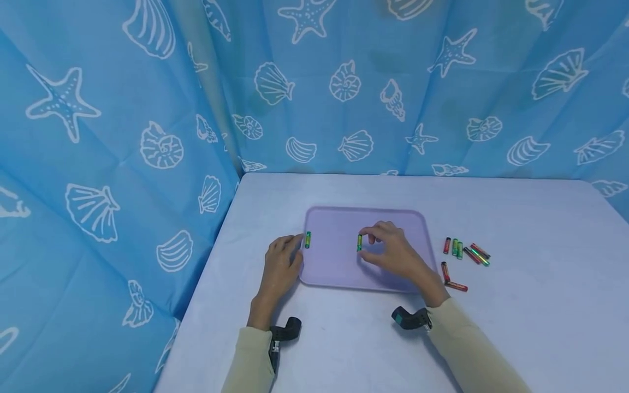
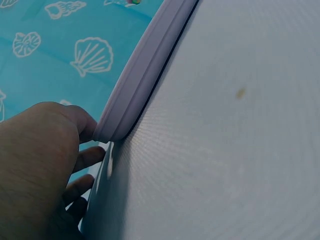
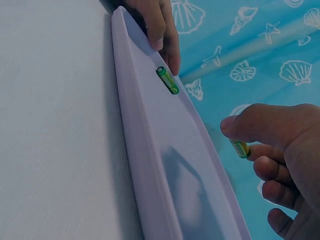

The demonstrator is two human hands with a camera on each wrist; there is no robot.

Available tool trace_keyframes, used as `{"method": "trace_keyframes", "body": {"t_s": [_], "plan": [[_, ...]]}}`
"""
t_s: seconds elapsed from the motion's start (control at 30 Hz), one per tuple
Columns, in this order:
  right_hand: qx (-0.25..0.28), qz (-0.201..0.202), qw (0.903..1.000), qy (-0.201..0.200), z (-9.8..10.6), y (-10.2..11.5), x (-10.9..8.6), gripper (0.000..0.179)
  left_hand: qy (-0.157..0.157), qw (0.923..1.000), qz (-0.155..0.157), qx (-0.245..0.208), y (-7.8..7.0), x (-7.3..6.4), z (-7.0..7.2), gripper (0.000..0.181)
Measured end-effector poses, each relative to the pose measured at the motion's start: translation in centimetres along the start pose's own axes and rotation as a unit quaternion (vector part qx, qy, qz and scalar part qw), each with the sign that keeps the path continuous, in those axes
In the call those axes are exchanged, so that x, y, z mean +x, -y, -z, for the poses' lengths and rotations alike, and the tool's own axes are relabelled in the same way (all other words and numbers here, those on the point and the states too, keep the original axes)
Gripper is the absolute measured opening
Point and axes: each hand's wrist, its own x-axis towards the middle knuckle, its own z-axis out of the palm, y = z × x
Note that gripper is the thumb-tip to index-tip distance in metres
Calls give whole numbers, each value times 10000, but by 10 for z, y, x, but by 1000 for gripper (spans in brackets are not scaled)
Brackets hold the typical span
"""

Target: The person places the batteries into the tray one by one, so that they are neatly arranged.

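Note:
A lilac tray (image 1: pixel 328 267) lies on the table. My right hand (image 1: pixel 390 251) pinches a green battery (image 1: pixel 360 242) between thumb and fingers above the tray; in the right wrist view the same battery (image 3: pixel 240 149) shows its green and yellow wrapper under the thumb. A second green battery (image 1: pixel 308 239) lies inside the tray along its left wall. At that side my left hand (image 1: pixel 282 266) touches the tray's outer edge. The left wrist view shows the left thumb (image 2: pixel 82 122) against the tray corner, with the other fingers extended beside it.
Right of the tray, several red-black batteries (image 1: pixel 446 245) and green ones (image 1: pixel 460 250) lie loose on the white table (image 1: pixel 540 284). Behind the table and at its left hangs a blue curtain (image 1: pixel 314 109) with shells and starfish.

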Motion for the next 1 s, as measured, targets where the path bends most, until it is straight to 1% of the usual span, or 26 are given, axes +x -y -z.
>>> {"method": "trace_keyframes", "body": {"t_s": [0.17,0.33,0.5,0.63,0.8,1.0], "plan": [[-122,173,9997,-79,-4,1,9,40,-47,9999,-95,27,-1,3,3,43],[-98,180,9998,50,-7,3,17,39,-78,9999,-71,-12,0,4,3,43],[-7,158,9998,150,-14,9,19,39,-27,10000,-53,-70,2,-1,-1,43],[-88,233,9996,112,-16,15,24,38,-76,9999,-94,-60,1,-3,-1,42],[-145,227,9995,186,-21,19,27,38,-119,9999,-21,-47,1,-7,0,43],[-72,275,9996,47,-19,17,29,38,-177,9998,-77,-6,0,-4,-5,42]]}}
